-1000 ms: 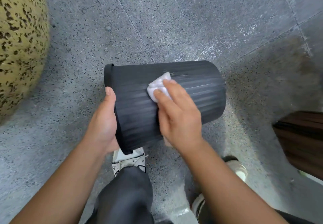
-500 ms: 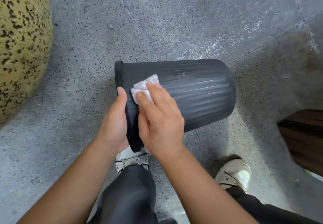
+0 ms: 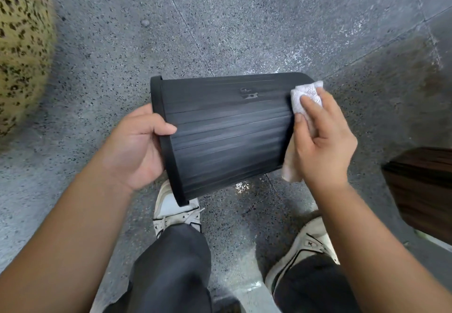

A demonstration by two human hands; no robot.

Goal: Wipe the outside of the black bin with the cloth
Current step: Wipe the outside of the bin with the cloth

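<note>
A black ribbed bin [image 3: 227, 132] is held on its side above the floor, rim to the left and base to the right. My left hand [image 3: 137, 146] grips the rim, thumb on the outer wall and fingers hidden inside the opening. My right hand [image 3: 322, 139] presses a white cloth [image 3: 304, 97] against the bin's base end at the upper right. Part of the cloth hangs below my palm. A small moulded mark shows on the bin's upper wall.
Grey speckled stone floor [image 3: 220, 19] lies all around. A yellow, black-spotted rounded object [image 3: 22, 44] bulges at the left edge. A dark wooden piece of furniture [image 3: 423, 185] stands at the right. My legs in dark trousers and white shoes [image 3: 176, 210] are below the bin.
My right hand slid the cloth along the bin wall from the rim end to the base end. My left hand shifted its hold, with the thumb now over the outer wall.
</note>
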